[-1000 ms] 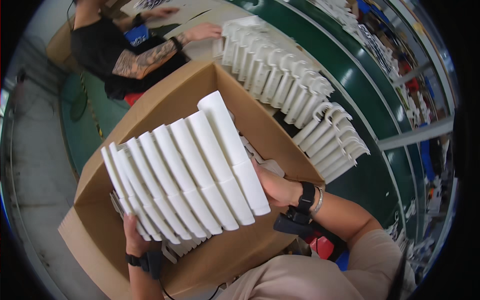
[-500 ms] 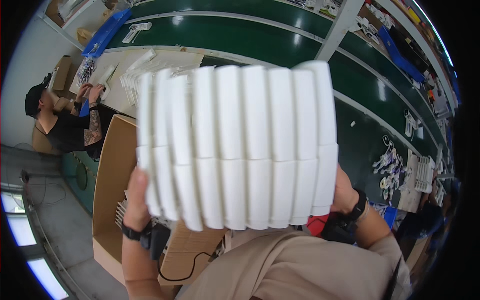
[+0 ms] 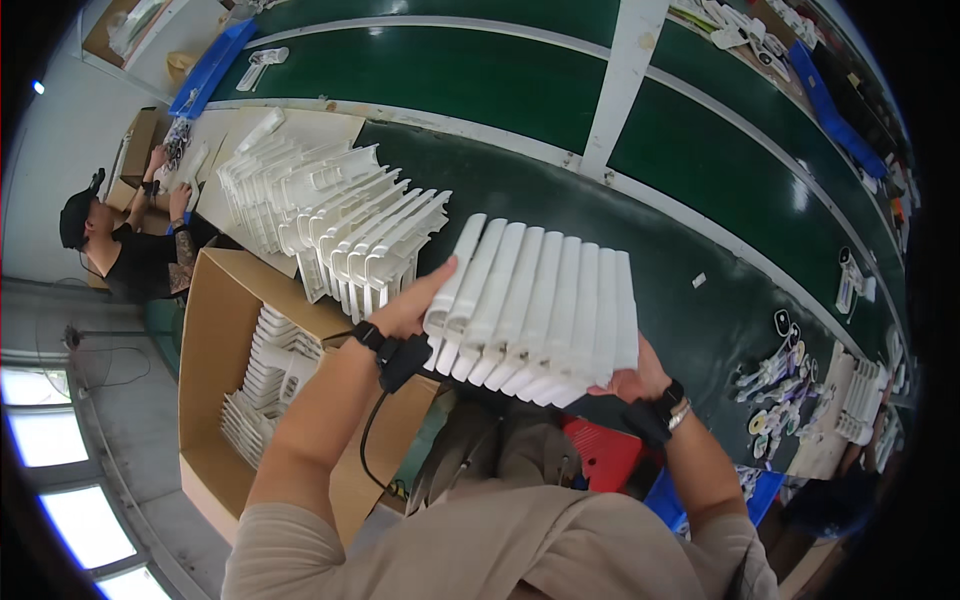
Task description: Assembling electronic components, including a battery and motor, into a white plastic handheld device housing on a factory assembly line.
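Observation:
A row of several long white plastic shells, packed side by side, is squeezed between my two hands at the near edge of the dark green bench. My left hand presses on the row's left end, its fingers partly hidden behind the shells. At the lower right end, my right hand grips the last shells. Whether the row touches the bench or hangs above it, I cannot tell. Just left of it, more white plastic shells lie in overlapping rows on the bench.
An open cardboard box with stacked white shells stands at my left. Beyond it a person in black works at the bench. Small white and purple parts lie to the right. A red plastic object and a blue bin sit below.
The row of shells has moved down and away from the camera, tilting so its lower ends show. Both hands keep hold of it. The shells on the bench are now uncovered.

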A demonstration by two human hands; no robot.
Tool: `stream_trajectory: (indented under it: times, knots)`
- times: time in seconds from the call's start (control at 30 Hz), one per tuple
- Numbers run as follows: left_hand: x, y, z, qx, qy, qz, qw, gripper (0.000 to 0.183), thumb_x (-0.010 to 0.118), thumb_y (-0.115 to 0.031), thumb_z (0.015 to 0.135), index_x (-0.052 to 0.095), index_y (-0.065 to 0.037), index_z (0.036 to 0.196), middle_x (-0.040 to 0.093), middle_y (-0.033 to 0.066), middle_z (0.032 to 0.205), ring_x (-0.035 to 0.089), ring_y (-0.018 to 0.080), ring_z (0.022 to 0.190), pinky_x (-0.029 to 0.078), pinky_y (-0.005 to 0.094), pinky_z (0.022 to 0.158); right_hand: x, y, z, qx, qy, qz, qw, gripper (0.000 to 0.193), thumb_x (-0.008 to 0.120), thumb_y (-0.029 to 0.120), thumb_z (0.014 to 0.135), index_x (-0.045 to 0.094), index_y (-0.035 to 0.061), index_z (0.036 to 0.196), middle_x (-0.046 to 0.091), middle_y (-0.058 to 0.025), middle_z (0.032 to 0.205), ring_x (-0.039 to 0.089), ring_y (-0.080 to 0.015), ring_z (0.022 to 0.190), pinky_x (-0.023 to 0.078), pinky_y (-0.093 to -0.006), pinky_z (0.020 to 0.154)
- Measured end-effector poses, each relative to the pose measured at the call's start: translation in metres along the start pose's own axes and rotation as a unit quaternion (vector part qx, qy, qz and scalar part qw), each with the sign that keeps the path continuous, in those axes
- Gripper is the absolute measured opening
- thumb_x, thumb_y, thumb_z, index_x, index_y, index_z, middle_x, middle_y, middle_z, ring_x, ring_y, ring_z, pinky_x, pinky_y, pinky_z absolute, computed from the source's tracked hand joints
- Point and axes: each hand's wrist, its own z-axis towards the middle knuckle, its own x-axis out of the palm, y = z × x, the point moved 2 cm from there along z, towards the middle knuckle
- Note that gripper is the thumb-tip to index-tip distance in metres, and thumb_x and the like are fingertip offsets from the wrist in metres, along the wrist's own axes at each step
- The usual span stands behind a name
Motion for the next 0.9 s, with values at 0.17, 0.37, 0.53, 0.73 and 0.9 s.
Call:
stream_trajectory:
  times: [0.17,0.37,0.53,0.73,0.9]
  knots:
    - [-0.04,-0.001,-0.001,0.123,-0.256,0.151,0.947,0.066,0.04,-0.05,0.095,0.051,0.011,0.118,0.06,0.016,0.115,0.061,0.0216,0.096,0.048,0.0338,0.083,-0.02,0.011,0.04,-0.02,-0.072,-0.251,0.965,0.072,0.024,0.065,0.09,0.045,0.009,0.13,0.06,-0.0088,0.114,0.058,-0.0252,0.102,0.051,-0.045,0.07]
    - [0.001,0.015,-0.088,0.404,-0.345,0.491,0.69,0.048,0.058,-0.028,0.089,0.049,0.005,0.121,0.048,0.0263,0.126,0.047,0.0407,0.116,0.04,0.0427,0.096,-0.027,-0.022,0.08,-0.35,-0.081,-0.168,0.918,0.055,0.028,0.045,0.099,0.039,0.0041,0.134,0.05,-0.0081,0.129,0.046,-0.0198,0.119,0.033,-0.034,0.102]
    - [-0.02,-0.002,-0.103,0.44,-0.436,0.585,0.524,0.05,0.063,-0.031,0.083,0.052,-0.003,0.122,0.043,0.0203,0.133,0.04,0.0394,0.123,0.032,0.0502,0.101,-0.011,-0.047,0.112,-0.264,-0.033,0.074,0.961,0.054,0.034,0.047,0.097,0.041,0.0069,0.133,0.054,-0.0073,0.126,0.053,-0.0228,0.112,0.042,-0.0366,0.097]
    - [-0.063,-0.024,-0.073,0.407,-0.388,0.672,0.482,0.049,0.064,-0.038,0.08,0.054,-0.016,0.123,0.045,0.0136,0.131,0.036,0.0387,0.126,0.027,0.0567,0.102,0.014,-0.054,0.13,-0.252,-0.015,0.147,0.956,0.044,0.039,0.041,0.093,0.057,0.0042,0.109,0.064,-0.0093,0.1,0.061,-0.0246,0.09,0.049,-0.0404,0.084]
    - [-0.084,-0.035,-0.068,0.454,-0.359,0.658,0.482,0.049,0.068,-0.031,0.078,0.053,-0.013,0.121,0.047,0.0153,0.127,0.037,0.0393,0.125,0.032,0.0531,0.101,0.035,-0.054,0.132,-0.266,-0.044,0.133,0.954,0.051,0.038,0.048,0.092,0.058,0.0045,0.109,0.064,-0.0105,0.1,0.06,-0.0265,0.092,0.047,-0.0425,0.086]
